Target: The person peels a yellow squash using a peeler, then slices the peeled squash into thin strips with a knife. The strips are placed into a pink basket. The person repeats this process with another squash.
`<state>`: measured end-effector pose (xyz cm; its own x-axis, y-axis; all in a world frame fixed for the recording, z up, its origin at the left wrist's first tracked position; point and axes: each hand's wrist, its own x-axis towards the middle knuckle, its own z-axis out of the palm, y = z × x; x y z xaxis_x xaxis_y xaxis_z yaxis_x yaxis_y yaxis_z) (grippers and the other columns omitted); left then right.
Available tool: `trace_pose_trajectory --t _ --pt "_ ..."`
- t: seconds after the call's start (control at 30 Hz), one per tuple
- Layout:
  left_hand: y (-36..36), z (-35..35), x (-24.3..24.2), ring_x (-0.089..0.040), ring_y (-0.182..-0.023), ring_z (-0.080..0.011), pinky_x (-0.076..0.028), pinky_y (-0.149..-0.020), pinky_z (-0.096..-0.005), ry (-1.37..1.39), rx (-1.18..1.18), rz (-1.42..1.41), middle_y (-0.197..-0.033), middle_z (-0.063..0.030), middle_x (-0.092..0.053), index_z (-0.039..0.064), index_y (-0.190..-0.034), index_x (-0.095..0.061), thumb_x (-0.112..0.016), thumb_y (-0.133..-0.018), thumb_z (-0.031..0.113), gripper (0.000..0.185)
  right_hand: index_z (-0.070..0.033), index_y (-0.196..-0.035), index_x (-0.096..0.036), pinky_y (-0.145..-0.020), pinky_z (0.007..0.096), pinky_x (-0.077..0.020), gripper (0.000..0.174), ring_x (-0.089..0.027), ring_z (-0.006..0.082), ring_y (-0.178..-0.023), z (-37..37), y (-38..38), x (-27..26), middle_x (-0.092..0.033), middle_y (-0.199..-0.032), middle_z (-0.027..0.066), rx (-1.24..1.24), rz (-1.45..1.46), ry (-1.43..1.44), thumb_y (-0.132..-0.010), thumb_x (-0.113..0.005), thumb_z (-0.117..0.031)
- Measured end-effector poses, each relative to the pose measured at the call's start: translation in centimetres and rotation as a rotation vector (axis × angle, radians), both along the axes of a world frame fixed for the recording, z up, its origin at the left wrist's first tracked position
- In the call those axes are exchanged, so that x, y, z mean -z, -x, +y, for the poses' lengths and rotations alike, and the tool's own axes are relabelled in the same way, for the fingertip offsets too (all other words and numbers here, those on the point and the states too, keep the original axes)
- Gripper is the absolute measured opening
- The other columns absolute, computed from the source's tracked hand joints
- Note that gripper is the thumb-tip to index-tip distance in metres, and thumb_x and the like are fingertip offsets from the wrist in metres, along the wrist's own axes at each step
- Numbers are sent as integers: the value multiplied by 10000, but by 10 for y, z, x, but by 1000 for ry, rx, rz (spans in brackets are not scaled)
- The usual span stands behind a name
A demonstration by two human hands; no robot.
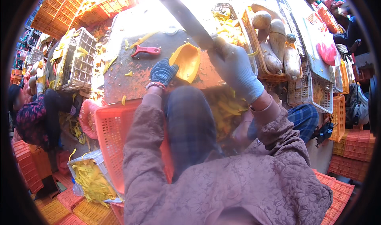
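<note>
My left hand (164, 72), in a dark patterned knit glove, holds the edge of a hollowed piece of yellow-orange squash (187, 62) on the worn board (119, 85). Raised at the right of the board, my right hand (233, 65) wears a pale glove and grips a broad-bladed knife (187, 19). The blade points up and away to the left, with its far part over the bright glare. A red-handled peeler (146, 51) lies on the board beyond my left hand. Small seeds and strips of peel are scattered around it.
Whole squashes (276, 37) fill an orange crate (253, 46) at right. Peelings lie in a crate (239, 28) beside it. A white crate (80, 59) stands left, a red basket (111, 135) by my left leg. Another person (32, 117) sits far left. Peel strips (92, 180) fill a lower crate.
</note>
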<state>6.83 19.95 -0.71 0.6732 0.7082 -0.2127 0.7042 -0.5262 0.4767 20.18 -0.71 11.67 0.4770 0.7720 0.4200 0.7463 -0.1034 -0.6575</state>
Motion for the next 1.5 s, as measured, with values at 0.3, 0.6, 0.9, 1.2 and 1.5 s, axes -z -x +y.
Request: trace_pose_trajectory --t 0.3,0.6,0.9,1.2,1.5 --pt "7 -2 29 -650 -1049 -412 -495 -927 -487 27 -150 -37 -1064 -260 -693 -4 -1135 -661 -668 -821 405 515 -40 -992 -717 -864 489 -530 287 -685 392 -932 31 -18 109 -715 -967 206 -34 44 678 -892 -543 -245" --pt "26 -18 56 -646 -512 -234 -512 -423 -329 890 -671 -550 -771 -163 -694 -12 -1046 -643 -614 -946 418 442 -49 -982 -646 -720 474 -532 210 -667 404 -814 3 3 46 -678 -811 204 78 59 371 -926 -582 -241" --pt "22 -21 73 -605 -466 -180 -448 -375 -305 1004 -640 -696 -694 -100 -644 -9 -999 -644 -636 -918 359 377 -36 -956 -657 -698 494 -533 200 -674 411 -801 32 26 47 -683 -812 212 -11 -36 358 -928 -575 -216" --pt "25 10 120 -690 -922 -311 -535 -807 -404 922 -782 -693 -1029 -211 -710 -75 -1091 -679 -713 -804 361 523 -31 -1055 -700 -841 474 -526 313 -671 406 -956 28 3 98 -702 -965 240 -218 -40 633 -913 -569 -278" --pt "-2 16 29 -693 -897 -256 -544 -793 -338 570 -256 -788 -995 -131 -715 31 -1186 -665 -799 -780 302 506 42 -1101 -685 -796 285 -514 312 -655 124 -843 -67 -44 -17 -732 -919 115 88 418 252 -931 -604 -207"
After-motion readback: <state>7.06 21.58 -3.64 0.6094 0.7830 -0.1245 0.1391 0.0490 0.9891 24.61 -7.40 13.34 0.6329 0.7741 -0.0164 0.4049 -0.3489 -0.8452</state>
